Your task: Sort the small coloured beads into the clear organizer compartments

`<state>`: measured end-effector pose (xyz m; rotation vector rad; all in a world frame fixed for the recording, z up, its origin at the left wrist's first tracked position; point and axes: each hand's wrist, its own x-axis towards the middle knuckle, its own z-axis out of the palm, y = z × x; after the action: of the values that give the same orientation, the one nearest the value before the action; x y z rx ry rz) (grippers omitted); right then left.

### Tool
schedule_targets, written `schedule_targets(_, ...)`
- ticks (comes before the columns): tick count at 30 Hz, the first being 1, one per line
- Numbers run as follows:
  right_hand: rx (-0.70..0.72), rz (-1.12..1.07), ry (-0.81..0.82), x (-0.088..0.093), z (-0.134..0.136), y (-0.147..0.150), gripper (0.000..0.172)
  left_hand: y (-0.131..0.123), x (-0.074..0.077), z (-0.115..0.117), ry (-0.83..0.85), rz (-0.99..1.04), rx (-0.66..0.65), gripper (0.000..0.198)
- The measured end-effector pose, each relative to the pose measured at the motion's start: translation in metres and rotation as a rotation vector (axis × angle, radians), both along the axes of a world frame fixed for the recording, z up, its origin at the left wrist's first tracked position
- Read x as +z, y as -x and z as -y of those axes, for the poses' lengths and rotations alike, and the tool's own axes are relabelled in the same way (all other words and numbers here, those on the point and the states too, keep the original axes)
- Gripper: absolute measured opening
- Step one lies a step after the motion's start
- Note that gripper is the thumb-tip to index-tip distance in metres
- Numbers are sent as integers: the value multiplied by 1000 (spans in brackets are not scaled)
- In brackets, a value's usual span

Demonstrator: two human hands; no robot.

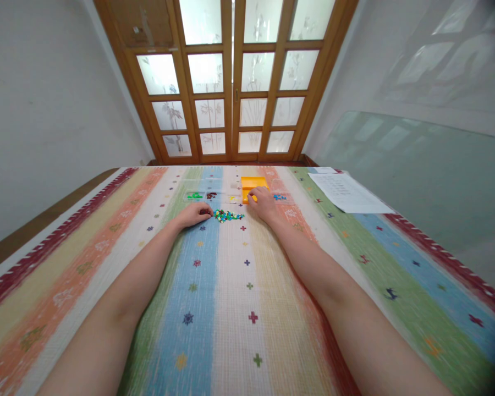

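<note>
A small heap of mixed beads or tiny pieces [226,216], in green, blue, white and dark colours, lies on the striped tablecloth. My left hand [195,214] rests at its left edge, fingers closed together; whatever they hold is too small to make out. Over the front of an orange box [254,182] is my right hand [263,203], its fingertips pinched and their contents hidden. Behind the heap, clear compartments hold green pieces [194,195], dark brown pieces [212,195] and a few yellow pieces [232,198]. Blue pieces [279,197] sit just right of my right hand.
A printed paper sheet [350,192] lies on the right side of the table. The striped tablecloth [235,330] covers the table up to its far edge. Beyond stand wooden doors with glass panes [233,110]; a glass panel [429,165] leans at the right wall.
</note>
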<state>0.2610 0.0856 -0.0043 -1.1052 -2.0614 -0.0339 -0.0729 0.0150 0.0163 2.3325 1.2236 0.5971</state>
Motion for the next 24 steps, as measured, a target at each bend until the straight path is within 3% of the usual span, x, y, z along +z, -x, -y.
schedule_targets(6,8,-8,-5,1,1,0,13,-9,-4,2,-47,83,87,23)
schedule_targets(16,-1,-8,24,6,6,2,13,-12,-19,-14,9,544,388,24)
schedule_targets(20,-8,-11,26,6,6,2,14,-16,-21,-16,117,724,412,36)
schedule_targets(24,0,-8,20,4,5,2,13,-24,-18,-15,228,771,398,59)
